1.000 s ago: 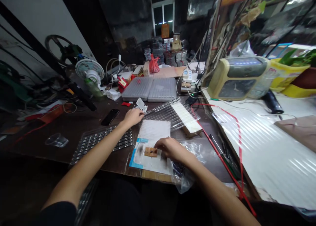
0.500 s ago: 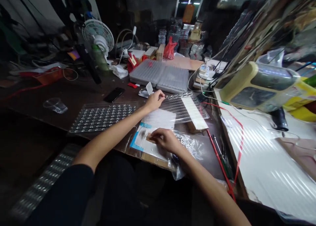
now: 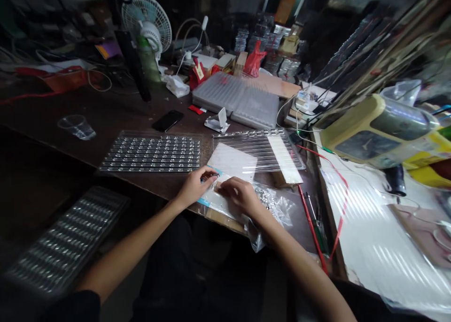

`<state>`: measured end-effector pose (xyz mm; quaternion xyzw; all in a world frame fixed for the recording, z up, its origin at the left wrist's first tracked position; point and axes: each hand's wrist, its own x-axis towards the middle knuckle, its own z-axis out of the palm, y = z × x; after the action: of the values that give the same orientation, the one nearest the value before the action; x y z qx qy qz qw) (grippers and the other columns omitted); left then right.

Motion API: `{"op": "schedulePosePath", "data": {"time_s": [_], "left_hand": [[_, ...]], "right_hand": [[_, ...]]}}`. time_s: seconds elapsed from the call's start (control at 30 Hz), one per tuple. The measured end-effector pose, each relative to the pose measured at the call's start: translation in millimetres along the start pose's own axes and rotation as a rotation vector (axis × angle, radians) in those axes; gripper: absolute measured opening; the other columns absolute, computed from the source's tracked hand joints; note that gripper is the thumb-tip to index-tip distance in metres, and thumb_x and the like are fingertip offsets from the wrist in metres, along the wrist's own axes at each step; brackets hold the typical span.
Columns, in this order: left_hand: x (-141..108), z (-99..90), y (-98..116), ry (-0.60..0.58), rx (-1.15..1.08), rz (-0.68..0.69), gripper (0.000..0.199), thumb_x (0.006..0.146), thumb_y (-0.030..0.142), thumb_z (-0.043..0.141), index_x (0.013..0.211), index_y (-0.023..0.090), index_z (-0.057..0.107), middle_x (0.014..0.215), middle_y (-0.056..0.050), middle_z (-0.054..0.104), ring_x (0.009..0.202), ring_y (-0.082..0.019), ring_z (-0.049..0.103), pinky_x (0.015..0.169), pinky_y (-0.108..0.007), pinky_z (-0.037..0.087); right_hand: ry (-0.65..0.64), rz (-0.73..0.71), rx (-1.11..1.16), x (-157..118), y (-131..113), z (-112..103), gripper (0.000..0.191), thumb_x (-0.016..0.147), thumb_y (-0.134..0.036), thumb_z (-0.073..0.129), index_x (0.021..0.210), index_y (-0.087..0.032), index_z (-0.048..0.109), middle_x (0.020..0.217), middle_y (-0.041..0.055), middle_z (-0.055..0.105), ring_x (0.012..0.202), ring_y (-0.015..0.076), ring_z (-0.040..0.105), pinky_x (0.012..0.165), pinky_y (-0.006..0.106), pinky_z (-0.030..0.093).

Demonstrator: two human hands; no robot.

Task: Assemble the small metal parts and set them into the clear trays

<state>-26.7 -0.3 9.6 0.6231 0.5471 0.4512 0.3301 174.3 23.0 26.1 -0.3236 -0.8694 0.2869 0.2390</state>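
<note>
Left hand: drawn back toward the body, where half a second ago it reached out to the ribbed tray's far row; thumb and fingertips of the left hand pinch a small dark piece.
Right hand: near its earlier place, the right hand bends its fingers down over the tan block; from where I stand I can't make out whether they grip it or only rest there.
Tan block: under the right fingertips, mostly covered now, though a second ago it lay in plain sight; it sits on the white board, just right of the left fingertips.
Ribbed tray: beyond both hands, the clear ribbed tray has shiny pieces along its far edge and a white strip across it; the left arm no longer crosses in front.
Filled tray: left of and beyond the left hand, the filled tray shows its rows whole, the forearm having moved off it.
Plastic bag: just right of the right hand, the clear bag holds small shiny pieces.
White case: beyond the left hand, lid up, the white case now stands well apart from it.
</note>
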Motion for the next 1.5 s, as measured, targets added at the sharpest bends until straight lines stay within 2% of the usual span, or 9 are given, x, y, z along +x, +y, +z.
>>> {"op": "schedulePosePath", "data": {"time_s": [0.2, 0.3, 0.47, 0.57, 0.67, 0.9, 1.1, 1.3, 1.5], "left_hand": [[-2.9, -2.3, 4.8, 0.021, 0.068, 0.038, 0.010, 0.086, 0.024, 0.062, 0.092, 0.020, 0.069, 0.088, -0.003, 0.073, 0.081, -0.016, 0.067, 0.077, -0.028, 0.053], [-3.3, -3.1, 3.9, 0.014, 0.080, 0.076, 0.008, 0.085, 0.020, 0.061, 0.090, 0.019, 0.068, 0.087, -0.002, 0.073, 0.082, -0.016, 0.067, 0.077, -0.027, 0.052], [-4.0, -0.9, -1.6, -0.074, 0.100, 0.128, 0.009, 0.087, 0.021, 0.062, 0.093, 0.020, 0.068, 0.093, -0.002, 0.073, 0.086, -0.016, 0.067, 0.080, -0.027, 0.050], [-3.9, 1.7, -3.3, -0.136, 0.139, 0.145, 0.006, 0.087, 0.025, 0.066, 0.090, 0.021, 0.070, 0.093, -0.001, 0.074, 0.089, -0.018, 0.067, 0.084, -0.029, 0.048], [-3.7, 3.2, -3.2, -0.167, 0.179, 0.155, 0.006, 0.086, 0.027, 0.068, 0.087, 0.022, 0.070, 0.091, -0.001, 0.074, 0.090, -0.019, 0.067, 0.086, -0.032, 0.046], [-3.7, 2.7, -2.8, -0.177, 0.217, 0.164, 0.005, 0.085, 0.027, 0.069, 0.086, 0.023, 0.070, 0.092, 0.000, 0.075, 0.092, -0.020, 0.067, 0.087, -0.032, 0.046], [-3.1, 3.9, -1.7, -0.194, 0.240, 0.165, 0.004, 0.084, 0.025, 0.071, 0.086, 0.022, 0.071, 0.092, -0.001, 0.074, 0.091, -0.019, 0.066, 0.087, -0.032, 0.046], [-5.8, 6.5, -2.4, -0.190, 0.335, 0.261, 0.004, 0.086, 0.022, 0.067, 0.085, 0.020, 0.071, 0.093, -0.003, 0.074, 0.092, -0.021, 0.065, 0.087, -0.034, 0.045], [-6.5, 7.2, 1.7, -0.195, 0.354, 0.278, 0.004, 0.085, 0.021, 0.069, 0.088, 0.021, 0.071, 0.092, -0.003, 0.074, 0.093, -0.020, 0.065, 0.088, -0.034, 0.046]], "right_hand": [[-0.209, -0.061, -0.420, -1.7, -8.5, 6.9, 0.032, 0.089, -0.001, 0.049, 0.108, -0.019, 0.067, 0.096, 0.0084, 0.066, 0.092, 0.0210, 0.059, 0.084, 0.032, 0.046], [-0.244, -0.042, -0.437, 2.5, -13.1, 5.4, 0.032, 0.089, -0.002, 0.049, 0.109, -0.018, 0.068, 0.097, 0.0090, 0.067, 0.091, 0.0209, 0.060, 0.082, 0.031, 0.047], [-0.179, 0.129, -0.332, -9.6, -29.8, -40.4, 0.022, 0.095, -0.018, 0.050, 0.107, -0.019, 0.069, 0.109, 0.0090, 0.069, 0.090, 0.0186, 0.066, 0.078, 0.028, 0.048], [-0.330, 0.326, -0.389, -35.1, -41.5, -74.5, 0.016, 0.093, -0.025, 0.056, 0.094, -0.022, 0.072, 0.090, 0.0061, 0.073, 0.077, 0.0191, 0.068, 0.067, 0.027, 0.046], [-0.448, 0.497, -0.583, -57.7, -44.1, -85.6, 0.013, 0.084, -0.028, 0.070, 0.095, -0.023, 0.073, 0.094, 0.0084, 0.074, 0.080, 0.0245, 0.069, 0.064, 0.029, 0.045], [-0.382, 0.547, -0.474, -68.8, -26.1, -61.5, 0.013, 0.088, -0.013, 0.057, 0.090, -0.020, 0.068, 0.089, 0.0095, 0.073, 0.082, 0.0235, 0.067, 0.070, 0.031, 0.045], [-0.271, 0.441, -0.346, -65.8, -24.1, -74.1, 0.019, 0.093, -0.018, 0.050, 0.097, -0.018, 0.069, 0.096, 0.0079, 0.071, 0.085, 0.0206, 0.067, 0.075, 0.031, 0.048], [-0.063, 0.337, -0.191, -31.2, -23.7, -77.0, 0.021, 0.092, -0.029, 0.056, 0.092, -0.017, 0.073, 0.090, 0.0087, 0.074, 0.081, 0.0208, 0.068, 0.073, 0.031, 0.053], [-0.025, 0.341, -0.106, 4.8, -6.0, -40.9, 0.017, 0.085, -0.015, 0.059, 0.091, -0.019, 0.075, 0.090, 0.0072, 0.077, 0.082, 0.0223, 0.072, 0.077, 0.034, 0.057]]}}
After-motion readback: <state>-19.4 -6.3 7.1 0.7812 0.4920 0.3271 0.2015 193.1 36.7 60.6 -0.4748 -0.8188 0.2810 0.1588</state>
